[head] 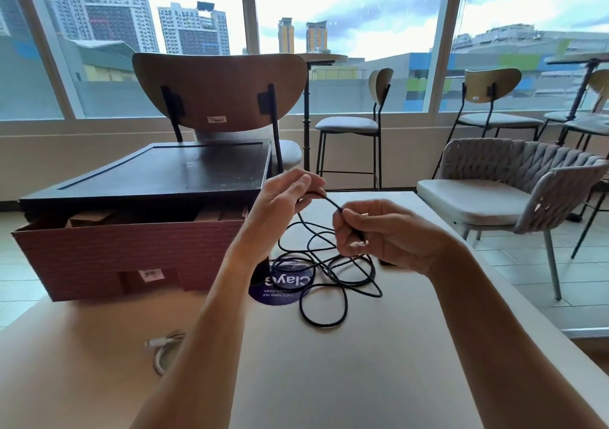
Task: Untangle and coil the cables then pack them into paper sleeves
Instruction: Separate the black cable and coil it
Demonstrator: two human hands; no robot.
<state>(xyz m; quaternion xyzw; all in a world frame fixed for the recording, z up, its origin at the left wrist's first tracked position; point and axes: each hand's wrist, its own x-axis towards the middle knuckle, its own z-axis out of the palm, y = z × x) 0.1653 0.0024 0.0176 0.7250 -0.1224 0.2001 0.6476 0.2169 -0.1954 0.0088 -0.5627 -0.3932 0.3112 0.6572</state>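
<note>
Head cam: we have the black cable (329, 273) mostly in a loose tangle on the table (346, 379), partly over a round blue sticker (280, 288). One strand rises to 12 o'clock into both hands.

- Left hand (286, 198): fingertips pinch the strand at the top of the rise.
- Right hand (372, 231): fingers are curled round the strand at what looks like its end. The plug is hidden in the fist.
- A short span runs hand to hand, bowed rather than taut.

Handling, our read:
- It looks light, thin and limp, and its loops lie flat with little spring.
- The jacket looks matte, so a pinch should hold.
- Loops cross each other, so hard pulling could cinch a knot.
- Best to keep hold near the end and feed the length through the fingers.

Second one: a white cable (164, 351) sits at 8 o'clock of the tangle near the table edge, loosely looped and untouched.

Containers:
- A reddish cardboard box (131, 254) sits at 9 o'clock of the tangle.
- A dark flat board (158, 175) covers most of its top.
- Brown paper (87, 220) shows in the gap under the board. These are likely the sleeves, but we can't count them.
- No cable is in the box that we can see.
</note>
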